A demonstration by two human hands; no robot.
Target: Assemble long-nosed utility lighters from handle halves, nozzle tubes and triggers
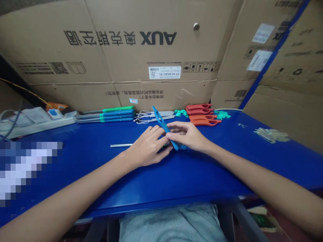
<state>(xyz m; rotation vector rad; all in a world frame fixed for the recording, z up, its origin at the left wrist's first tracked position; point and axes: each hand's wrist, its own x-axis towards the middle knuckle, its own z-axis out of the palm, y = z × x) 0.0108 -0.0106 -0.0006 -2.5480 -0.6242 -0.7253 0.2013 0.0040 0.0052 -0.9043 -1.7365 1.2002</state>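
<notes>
A blue plastic handle piece with a long slot (161,121) is held tilted above the table between my two hands. My right hand (189,135) pinches it from the right between thumb and fingers. From the left, my left hand (148,146) has its curled fingers against its lower part; the fingertips are partly hidden. A thin metal rod (121,145) shows to the left of my left hand and passes out of sight behind it. Another bit of blue plastic (182,147) shows below my right hand.
Along the back of the blue table (141,188) lie blue-handled rods (118,116), thin metal parts with wires (156,116), red and orange handle pieces (202,114) and small teal pieces (222,115). A power strip (58,121) is at left, a clear bag (271,134) at right. Cardboard (121,60) walls the back.
</notes>
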